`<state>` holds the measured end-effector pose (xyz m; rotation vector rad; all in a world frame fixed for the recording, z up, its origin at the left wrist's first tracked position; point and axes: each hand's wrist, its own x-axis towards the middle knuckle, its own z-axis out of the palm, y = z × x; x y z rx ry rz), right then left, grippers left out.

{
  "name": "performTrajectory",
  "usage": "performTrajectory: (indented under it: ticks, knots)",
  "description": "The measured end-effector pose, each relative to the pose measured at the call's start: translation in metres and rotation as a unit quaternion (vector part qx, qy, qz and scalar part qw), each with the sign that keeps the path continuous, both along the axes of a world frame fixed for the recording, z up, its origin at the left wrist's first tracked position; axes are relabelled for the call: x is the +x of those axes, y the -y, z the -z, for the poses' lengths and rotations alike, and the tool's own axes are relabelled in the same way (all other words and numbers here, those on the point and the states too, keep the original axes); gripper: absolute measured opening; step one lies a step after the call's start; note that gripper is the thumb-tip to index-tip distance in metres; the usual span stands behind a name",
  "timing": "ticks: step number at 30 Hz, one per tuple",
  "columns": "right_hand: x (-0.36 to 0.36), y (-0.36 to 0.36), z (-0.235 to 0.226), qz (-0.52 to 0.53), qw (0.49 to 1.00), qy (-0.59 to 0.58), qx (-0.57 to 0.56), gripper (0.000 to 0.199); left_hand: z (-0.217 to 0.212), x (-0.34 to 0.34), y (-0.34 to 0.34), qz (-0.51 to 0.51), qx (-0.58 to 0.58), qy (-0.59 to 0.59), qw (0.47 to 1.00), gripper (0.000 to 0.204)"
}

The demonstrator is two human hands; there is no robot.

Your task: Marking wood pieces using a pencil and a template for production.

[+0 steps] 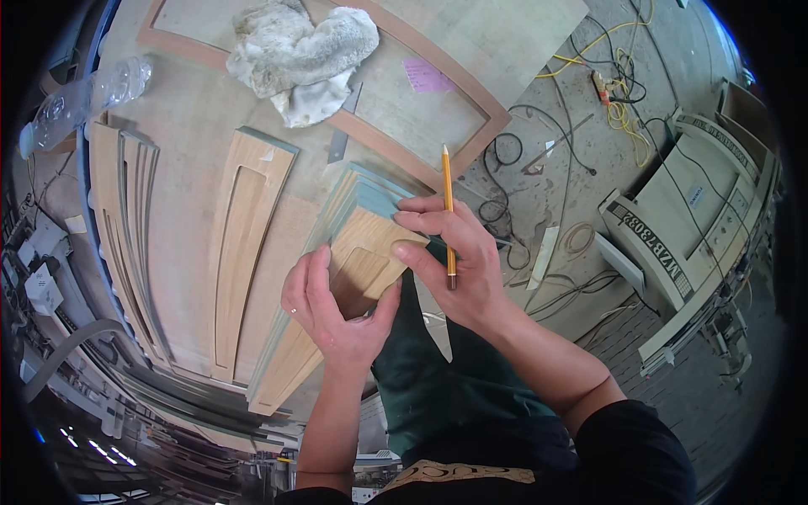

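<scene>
A wood-grain panel [373, 241] with a recessed centre lies on top of a stack of similar panels [295, 353] with blue-grey edges, just in front of me. My left hand [341, 307] grips its left and near sides, thumb on one edge and fingers on the other. At its far right corner, my right hand [471, 252] pinches the panel's end between thumb and fingers. A yellow pencil [447, 181] is tucked between the fingers of that same hand, tip pointing away from me. Shadow covers part of the recess between my hands.
Left of the stack lie a single panel [252, 181] and a leaning row of panels [151, 194]. Farther off are a brown frame [396, 135], a white rag [290, 55], a pink note [427, 75] and a plastic bottle [93, 93]. Cables [623, 101] and a machine [682, 202] are right.
</scene>
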<state>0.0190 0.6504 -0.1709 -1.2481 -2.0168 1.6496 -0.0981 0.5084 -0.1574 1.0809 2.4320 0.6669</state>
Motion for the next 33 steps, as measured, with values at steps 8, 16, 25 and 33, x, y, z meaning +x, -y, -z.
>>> performTrajectory:
  ticks: [8, 16, 25, 33]
  knots:
    - [0.0011, 0.0047, 0.0048, 0.016, 1.000, -0.015, 0.008, 0.034, 0.0055, 0.0007, 0.0016, -0.015, 0.027, -0.012, 0.999, 0.093]
    - [0.0034, 0.0068, 0.0065, 0.007, 1.000, -0.014, 0.019, 0.034, 0.0045, -0.0005, 0.0018, -0.011, 0.027, 0.004, 1.000, 0.096]
    - [0.0032, 0.0061, 0.0059, 0.009, 1.000, -0.012, 0.002, 0.032, 0.0011, -0.0021, 0.0026, 0.000, 0.009, 0.011, 1.000, 0.100]
    - [0.0036, 0.0041, 0.0042, 0.001, 1.000, -0.014, 0.023, 0.032, 0.0035, -0.0008, 0.0035, -0.007, 0.029, 0.013, 0.999, 0.098]
